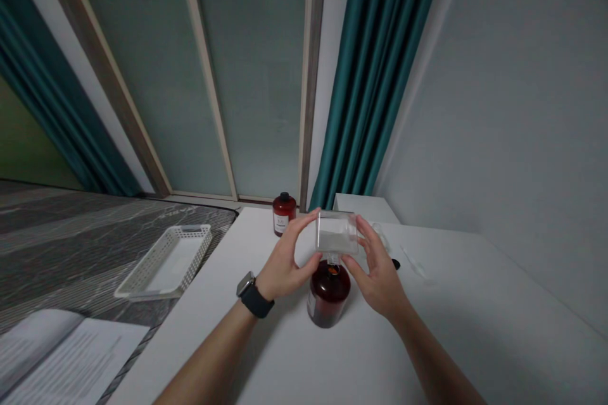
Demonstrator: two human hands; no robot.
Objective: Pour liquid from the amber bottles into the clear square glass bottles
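Both hands hold a clear, square-sided bottle (337, 234) upside down above a dark red-brown bottle (329, 294). Its short neck points down at the uncapped mouth of the lower bottle; whether the two necks touch I cannot tell. My left hand (291, 259), with a dark watch on the wrist, grips the clear bottle's left side between thumb and fingers. On the opposite side, my right hand (377, 272) grips it the same way. The dark bottle stands upright on the white table (294, 354), with a pale label on its left side.
A second red-brown bottle (284, 215) with a black cap stands at the table's far edge. Right of my hands lie a small black object (396, 264) and clear plastic (413, 262). A white basket (166, 262) and an open book (71, 354) are at left.
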